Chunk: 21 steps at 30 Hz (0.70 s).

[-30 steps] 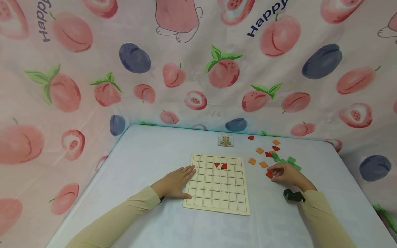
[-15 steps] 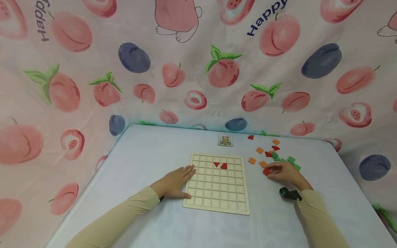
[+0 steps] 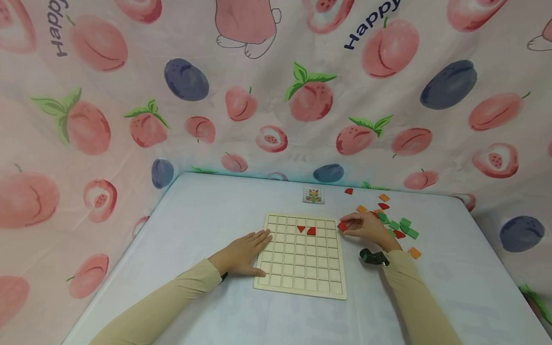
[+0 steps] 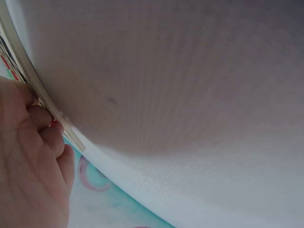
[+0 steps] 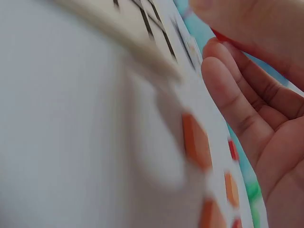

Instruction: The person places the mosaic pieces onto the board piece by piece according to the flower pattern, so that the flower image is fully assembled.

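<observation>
At the left, the person's left hand (image 3: 243, 253) lies flat over the near-left edge of the wooden board (image 3: 301, 269), its fingers straight and a little spread, gripping nothing; I take it to be steadying the board. On the gridded board, toward the far side, a red triangle (image 3: 301, 229) sits with a red quarter-round piece (image 3: 311, 231) just beside it to the right; the other squares I can see are bare. Beyond the board lies a small printed card (image 3: 313, 195) with a coloured grid pattern, which looks like the model to copy.

Further right, the right hand (image 3: 366, 228) pinches a red piece (image 3: 342, 226) at the board's right edge, fingers narrowed on it; they hide part of its shape. To the right of that, on the tabletop (image 3: 465, 287), lie green pieces (image 3: 405, 223), more red ones and some orange pieces (image 3: 414, 252).

The step in hand seems to be setting this red piece on the grid. The next move, I judge, calls for choosing the square against the card, turning the piece to suit, and lowering it flat without nudging the two already placed.
</observation>
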Motion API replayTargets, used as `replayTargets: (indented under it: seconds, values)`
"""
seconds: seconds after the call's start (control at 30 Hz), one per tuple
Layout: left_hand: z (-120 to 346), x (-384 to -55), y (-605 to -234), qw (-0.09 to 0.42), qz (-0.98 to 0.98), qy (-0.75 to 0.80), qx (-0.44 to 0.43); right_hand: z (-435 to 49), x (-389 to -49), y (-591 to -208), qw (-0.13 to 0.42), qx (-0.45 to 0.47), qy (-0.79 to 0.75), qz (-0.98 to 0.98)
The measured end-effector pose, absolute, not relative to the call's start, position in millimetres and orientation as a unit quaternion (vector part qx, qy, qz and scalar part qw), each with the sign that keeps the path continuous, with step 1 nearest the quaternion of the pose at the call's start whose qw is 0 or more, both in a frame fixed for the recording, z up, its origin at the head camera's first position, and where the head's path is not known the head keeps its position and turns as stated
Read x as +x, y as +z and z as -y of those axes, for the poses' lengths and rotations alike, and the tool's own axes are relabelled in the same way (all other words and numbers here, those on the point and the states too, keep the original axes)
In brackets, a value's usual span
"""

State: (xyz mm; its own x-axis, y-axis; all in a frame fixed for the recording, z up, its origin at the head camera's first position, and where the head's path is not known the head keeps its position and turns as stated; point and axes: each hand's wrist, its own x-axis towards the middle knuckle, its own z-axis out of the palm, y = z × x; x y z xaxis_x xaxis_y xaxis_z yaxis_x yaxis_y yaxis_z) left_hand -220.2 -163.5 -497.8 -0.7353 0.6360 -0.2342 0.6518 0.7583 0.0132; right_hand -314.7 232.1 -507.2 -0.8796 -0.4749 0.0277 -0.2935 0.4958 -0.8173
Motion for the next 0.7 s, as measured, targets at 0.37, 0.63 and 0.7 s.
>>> replayTargets:
  seconds: [0.37,0.63,0.7]
  values:
    - [165,-222,-503,0.109,-0.932,-0.034,0.344,-170,-337,-502,0.140,-0.311,-0.461,-0.819]
    - [165,-223,-504,0.109,-0.933,-0.036,0.340,-139,-347,-501,0.160,-0.371,-0.457,-0.792]
    - [165,-223,-505,0.108,-0.934,-0.037,0.340,-131,-348,-500,0.169,-0.366,-0.451,-0.796]
